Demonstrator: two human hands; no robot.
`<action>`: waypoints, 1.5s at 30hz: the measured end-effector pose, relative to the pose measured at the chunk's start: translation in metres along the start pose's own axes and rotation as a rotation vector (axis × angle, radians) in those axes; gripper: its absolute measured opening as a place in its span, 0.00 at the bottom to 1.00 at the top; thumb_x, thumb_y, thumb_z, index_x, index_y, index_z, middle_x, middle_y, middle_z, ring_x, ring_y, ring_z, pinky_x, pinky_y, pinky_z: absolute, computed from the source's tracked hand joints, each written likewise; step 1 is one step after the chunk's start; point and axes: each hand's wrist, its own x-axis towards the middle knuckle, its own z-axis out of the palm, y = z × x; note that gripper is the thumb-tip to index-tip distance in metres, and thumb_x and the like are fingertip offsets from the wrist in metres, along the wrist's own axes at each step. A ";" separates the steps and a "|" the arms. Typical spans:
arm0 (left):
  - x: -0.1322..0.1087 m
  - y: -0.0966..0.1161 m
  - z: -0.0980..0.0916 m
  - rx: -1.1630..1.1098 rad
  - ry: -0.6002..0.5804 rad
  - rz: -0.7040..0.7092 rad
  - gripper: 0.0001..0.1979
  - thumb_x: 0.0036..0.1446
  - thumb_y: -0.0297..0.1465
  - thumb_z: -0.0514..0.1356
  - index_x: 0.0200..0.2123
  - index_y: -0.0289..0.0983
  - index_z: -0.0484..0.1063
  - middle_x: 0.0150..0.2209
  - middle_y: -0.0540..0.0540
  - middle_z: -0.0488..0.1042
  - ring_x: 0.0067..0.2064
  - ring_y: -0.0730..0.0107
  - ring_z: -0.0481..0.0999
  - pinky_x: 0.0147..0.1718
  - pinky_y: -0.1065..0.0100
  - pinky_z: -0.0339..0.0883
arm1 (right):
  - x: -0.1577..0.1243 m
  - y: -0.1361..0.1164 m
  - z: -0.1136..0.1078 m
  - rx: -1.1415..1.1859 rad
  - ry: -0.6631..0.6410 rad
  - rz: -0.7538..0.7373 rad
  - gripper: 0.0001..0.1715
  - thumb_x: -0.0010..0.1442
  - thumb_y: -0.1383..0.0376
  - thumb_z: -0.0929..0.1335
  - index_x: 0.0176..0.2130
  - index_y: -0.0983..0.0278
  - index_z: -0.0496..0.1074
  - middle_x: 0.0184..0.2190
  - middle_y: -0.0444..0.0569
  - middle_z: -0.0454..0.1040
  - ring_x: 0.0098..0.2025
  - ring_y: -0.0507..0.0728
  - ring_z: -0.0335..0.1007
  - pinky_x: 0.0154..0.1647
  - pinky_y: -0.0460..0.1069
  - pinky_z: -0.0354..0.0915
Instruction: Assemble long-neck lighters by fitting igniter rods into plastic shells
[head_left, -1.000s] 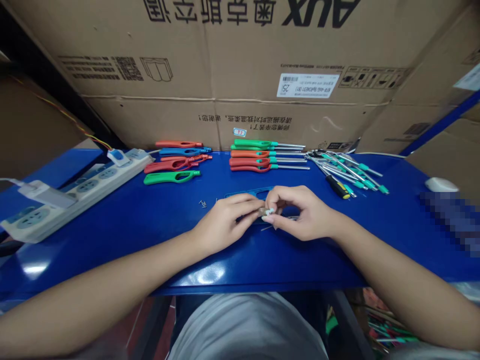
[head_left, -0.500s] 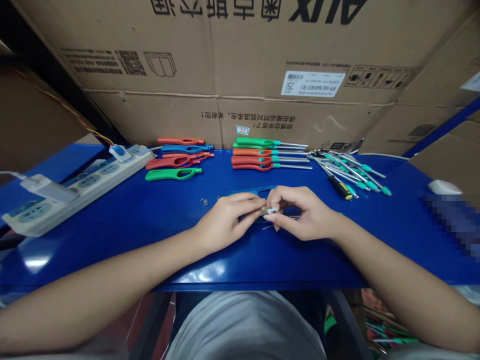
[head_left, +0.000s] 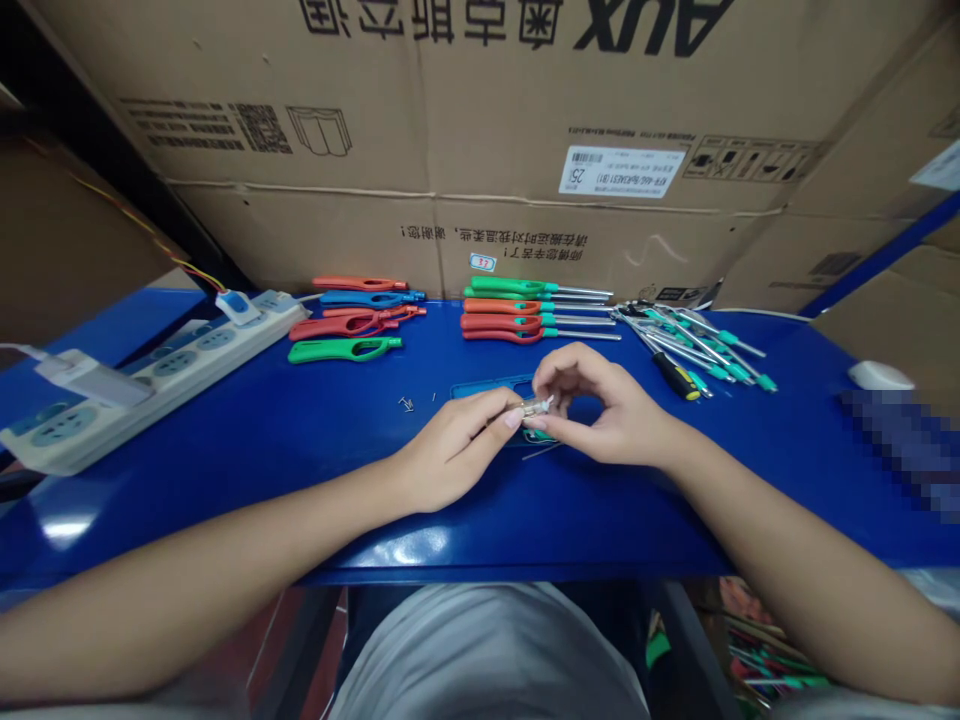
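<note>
My left hand (head_left: 461, 445) pinches a small clear, whitish-tipped lighter part (head_left: 531, 408) between thumb and fingers. Close around its white end is my right hand (head_left: 604, 410), index finger and thumb curved and apart. Whether the right fingertips touch the part is hard to tell. Beneath and behind the hands lies a blue lighter handle half (head_left: 480, 386), partly covered. Under the right thumb shows a bit of green with a thin metal rod (head_left: 541, 452). Several small screws (head_left: 406, 405) lie left of the blue handle half.
Lighter handles (head_left: 345, 350) lie at the back left, long-necked lighters (head_left: 499, 325) at the back middle. Right of them are metal lighter tubes (head_left: 705, 345) and a yellow-black screwdriver (head_left: 675, 376). A power strip (head_left: 172, 370) runs along the left; a cardboard box (head_left: 495, 120) stands behind.
The right fingers have loosened from the white end and risen slightly, so the clear part shows more. My left hand keeps its pinch, shifted slightly left.
</note>
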 end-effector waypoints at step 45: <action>0.001 -0.005 0.005 -0.490 -0.055 -0.175 0.20 0.67 0.46 0.55 0.32 0.35 0.68 0.26 0.53 0.58 0.28 0.74 0.54 0.28 0.68 0.49 | -0.003 -0.008 0.000 -0.103 -0.049 -0.023 0.11 0.61 0.65 0.74 0.41 0.62 0.69 0.36 0.45 0.74 0.28 0.48 0.71 0.31 0.45 0.68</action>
